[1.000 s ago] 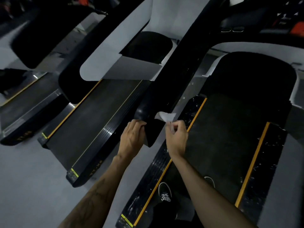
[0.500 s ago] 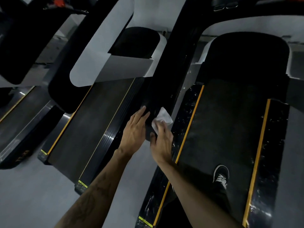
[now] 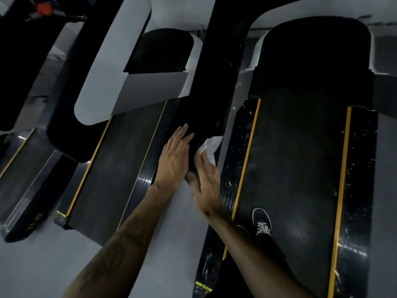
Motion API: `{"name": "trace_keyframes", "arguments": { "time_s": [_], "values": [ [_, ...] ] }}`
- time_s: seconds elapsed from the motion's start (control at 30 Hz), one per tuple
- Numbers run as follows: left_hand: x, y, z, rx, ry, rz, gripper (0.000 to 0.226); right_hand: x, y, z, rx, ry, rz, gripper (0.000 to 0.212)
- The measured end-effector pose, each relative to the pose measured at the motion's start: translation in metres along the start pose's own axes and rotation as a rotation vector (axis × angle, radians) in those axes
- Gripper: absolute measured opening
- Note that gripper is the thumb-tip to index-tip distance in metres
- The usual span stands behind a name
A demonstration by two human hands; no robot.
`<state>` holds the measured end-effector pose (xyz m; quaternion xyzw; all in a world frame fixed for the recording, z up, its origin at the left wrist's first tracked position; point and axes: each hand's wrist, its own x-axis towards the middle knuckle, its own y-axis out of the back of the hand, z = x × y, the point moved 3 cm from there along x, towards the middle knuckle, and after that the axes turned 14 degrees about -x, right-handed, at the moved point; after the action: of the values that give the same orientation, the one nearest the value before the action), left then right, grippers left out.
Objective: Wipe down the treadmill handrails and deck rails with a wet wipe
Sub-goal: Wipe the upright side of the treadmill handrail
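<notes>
A black handrail [image 3: 206, 108] runs from the top centre of the frame down to the middle, where its rounded end lies between the two hands. A white, crumpled wet wipe [image 3: 209, 145] is pressed against the handrail's right side near that end. Lower right, the black deck rails [image 3: 238, 151] flank the belt, each edged with a yellow stripe and flecked with pale marks.
</notes>
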<state>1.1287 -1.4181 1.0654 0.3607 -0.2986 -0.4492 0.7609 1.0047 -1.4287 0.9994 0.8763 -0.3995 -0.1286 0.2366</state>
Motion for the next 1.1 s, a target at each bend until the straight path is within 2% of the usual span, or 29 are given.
{"name": "trace_keyframes", "arguments": {
  "time_s": [0.13,0.23,0.37,0.47,0.57,0.67,0.8,0.93,1.1],
  "values": [
    [0.007,-0.003,-0.001,-0.05,-0.013,-0.018,0.041,0.007,-0.004,0.009,0.016,-0.078,-0.035,0.07],
    [0.018,-0.008,-0.003,-0.064,-0.027,-0.011,0.038,-0.012,-0.015,0.011,0.046,-0.139,-0.015,0.085],
    [0.029,-0.014,-0.003,-0.066,-0.079,-0.023,0.041,-0.032,-0.023,0.009,0.029,-0.093,0.0,0.089],
    [0.042,-0.017,-0.001,-0.096,-0.093,0.002,0.04,-0.01,-0.018,0.01,0.069,-0.101,-0.001,0.079],
    [0.056,-0.02,0.001,-0.104,-0.139,0.028,0.04,0.0,-0.018,0.013,0.213,-0.136,-0.001,0.07],
    [0.057,-0.023,0.001,-0.08,-0.184,0.036,0.041,-0.02,-0.029,0.015,0.268,-0.197,-0.017,0.07],
    [0.049,-0.025,0.0,-0.032,-0.232,0.07,0.044,-0.026,-0.039,0.006,0.283,-0.151,0.064,0.068],
    [0.05,-0.022,0.001,-0.037,-0.232,0.092,0.044,-0.003,-0.039,0.004,0.336,-0.185,0.096,0.069],
    [0.049,-0.021,0.004,-0.051,-0.221,0.081,0.045,-0.035,-0.057,0.009,0.402,-0.237,0.098,0.071]
  ]
}}
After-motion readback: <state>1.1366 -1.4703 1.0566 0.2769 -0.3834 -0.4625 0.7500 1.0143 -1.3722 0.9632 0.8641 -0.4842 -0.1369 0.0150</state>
